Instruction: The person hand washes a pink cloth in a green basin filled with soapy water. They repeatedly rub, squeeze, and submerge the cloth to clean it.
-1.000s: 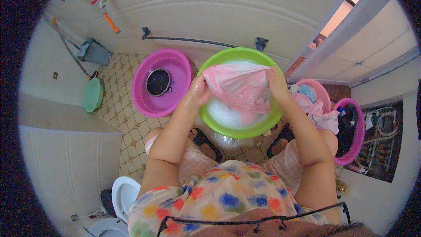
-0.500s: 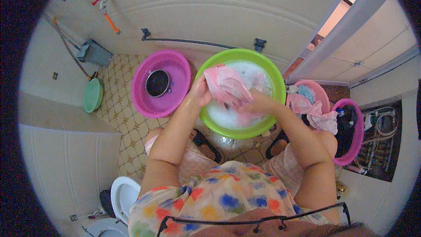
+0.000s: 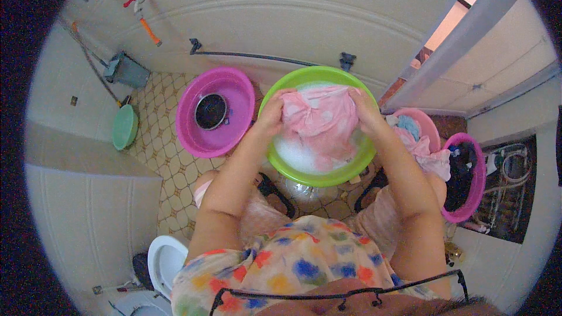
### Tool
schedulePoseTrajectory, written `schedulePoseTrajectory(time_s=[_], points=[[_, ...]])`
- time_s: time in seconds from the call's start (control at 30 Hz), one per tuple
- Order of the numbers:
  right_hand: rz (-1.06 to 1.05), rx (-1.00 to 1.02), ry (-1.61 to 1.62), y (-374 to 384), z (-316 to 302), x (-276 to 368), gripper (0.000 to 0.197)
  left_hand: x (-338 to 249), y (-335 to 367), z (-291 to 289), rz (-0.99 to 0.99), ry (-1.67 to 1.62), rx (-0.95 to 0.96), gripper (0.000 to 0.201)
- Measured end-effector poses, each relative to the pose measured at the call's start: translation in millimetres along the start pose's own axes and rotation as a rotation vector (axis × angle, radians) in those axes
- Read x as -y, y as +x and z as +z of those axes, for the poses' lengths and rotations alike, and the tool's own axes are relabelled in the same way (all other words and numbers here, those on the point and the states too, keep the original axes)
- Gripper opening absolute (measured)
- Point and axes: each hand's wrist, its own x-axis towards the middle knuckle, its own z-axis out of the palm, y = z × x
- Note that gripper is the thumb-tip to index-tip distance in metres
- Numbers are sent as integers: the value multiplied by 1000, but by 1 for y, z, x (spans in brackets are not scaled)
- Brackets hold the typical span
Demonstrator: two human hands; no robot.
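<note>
A wet pink garment (image 3: 321,114) is spread between my two hands over a lime-green basin (image 3: 319,180) of white suds (image 3: 301,155). My left hand (image 3: 271,114) is closed on the garment's left edge, by the basin's left rim. On the opposite side my right hand (image 3: 366,112) grips the right edge of the cloth. The garment's lower part hangs into the foamy water, so its full shape is hidden.
Left of the green basin stands a magenta basin (image 3: 186,126) with a round dark-topped object (image 3: 211,111) in it. At right are a pink basin (image 3: 430,122) of clothes and a magenta tub (image 3: 479,181) of dark clothes. A tap (image 3: 139,4) juts from the wall.
The garment was bunched up between my hands; now it is opened out wide. My right hand has moved up and right, out to the cloth's right edge.
</note>
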Motion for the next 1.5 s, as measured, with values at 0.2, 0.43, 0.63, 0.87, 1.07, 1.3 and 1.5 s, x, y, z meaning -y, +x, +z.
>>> schedulePoseTrajectory(time_s=[0.2, 0.43, 0.63, 0.87, 1.07, 1.3, 1.5], points=[[-392, 1, -1220, 23, 21, -34, 36, 74, 73, -53, 162, 618, -24, 30], [40, 172, -1516, 28, 23, -59, 37, 111, 89, -61, 241, 1386, -83, 28], [-185, -376, -1267, 40, 13, -90, 31, 118, 81, -25, 292, 460, -102, 31], [-364, 43, -1236, -6, 82, -70, 20, 63, 43, 20, -197, -221, -8, 35], [-459, 149, -1513, -21, 93, -33, 23, 27, 4, 69, -196, 438, -132, 33], [-337, -202, -1362, 20, 50, -40, 30, 60, 20, 47, -214, -376, -208, 30], [-412, -113, -1659, 42, 5, -102, 39, 111, 90, -30, -40, -311, -169, 22]])
